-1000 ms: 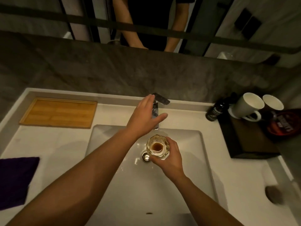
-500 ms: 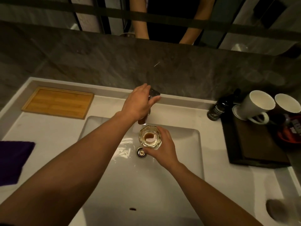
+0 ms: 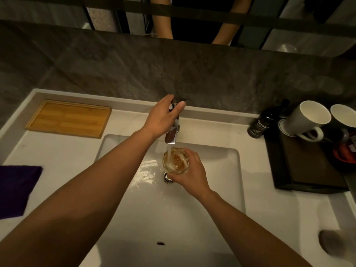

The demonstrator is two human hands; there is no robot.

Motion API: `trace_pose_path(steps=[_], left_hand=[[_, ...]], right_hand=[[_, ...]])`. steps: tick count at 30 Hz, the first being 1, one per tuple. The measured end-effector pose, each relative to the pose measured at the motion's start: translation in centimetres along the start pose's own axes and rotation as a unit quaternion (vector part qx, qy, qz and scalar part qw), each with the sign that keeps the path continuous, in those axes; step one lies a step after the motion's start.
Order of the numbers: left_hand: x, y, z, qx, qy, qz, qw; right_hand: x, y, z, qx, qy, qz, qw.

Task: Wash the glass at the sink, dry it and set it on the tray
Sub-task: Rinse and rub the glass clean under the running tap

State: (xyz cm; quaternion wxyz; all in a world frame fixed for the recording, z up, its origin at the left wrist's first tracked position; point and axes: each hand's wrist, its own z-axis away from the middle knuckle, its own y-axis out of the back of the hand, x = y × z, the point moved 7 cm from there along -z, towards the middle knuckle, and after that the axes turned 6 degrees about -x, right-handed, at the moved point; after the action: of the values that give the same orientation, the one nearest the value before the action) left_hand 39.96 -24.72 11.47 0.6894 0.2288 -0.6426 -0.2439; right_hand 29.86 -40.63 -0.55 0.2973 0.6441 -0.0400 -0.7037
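My right hand point(image 3: 189, 173) grips a clear glass point(image 3: 175, 160) with brownish liquid in it, held upright over the drain of the white sink point(image 3: 221, 189). A stream of water runs from the chrome tap point(image 3: 173, 132) into the glass. My left hand point(image 3: 162, 117) is closed on the tap's lever at the top. The bamboo tray point(image 3: 69, 118) lies on the counter at the back left. A dark purple cloth point(image 3: 17, 187) lies at the left edge of the counter.
A dark tray point(image 3: 300, 170) at the right holds two white mugs point(image 3: 306, 118) and a red packet. A dark soap bottle point(image 3: 260, 125) stands beside it. A grey stone wall and a mirror rise behind the counter.
My left hand has closed on the tap lever and raised it, and water now pours into the glass. The glass stays under the spout in my right hand.
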Motion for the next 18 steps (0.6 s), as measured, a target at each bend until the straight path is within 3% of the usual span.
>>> trace_pose_path(steps=[6, 10, 13, 18], left_hand=[[-8.6, -0.8, 7.7, 0.098, 0.134, 0.127, 0.978], [-12.4, -6.4, 11.8, -0.008, 0.257, 0.325, 0.91], [-12.5, -8.7, 12.7, -0.048, 0.253, 0.432, 0.865], [-12.6, -9.6, 12.2, -0.055, 0.229, 0.444, 0.864]], right_hand=[[0.3, -0.4, 0.3, 0.014, -0.008, 0.004, 1.0], [0.1, -1.2, 0.2, 0.014, -0.008, 0.005, 1.0], [0.1, -1.8, 0.3, 0.002, -0.007, 0.011, 1.0], [0.7, -1.3, 0.5, 0.012, -0.012, 0.017, 1.0]])
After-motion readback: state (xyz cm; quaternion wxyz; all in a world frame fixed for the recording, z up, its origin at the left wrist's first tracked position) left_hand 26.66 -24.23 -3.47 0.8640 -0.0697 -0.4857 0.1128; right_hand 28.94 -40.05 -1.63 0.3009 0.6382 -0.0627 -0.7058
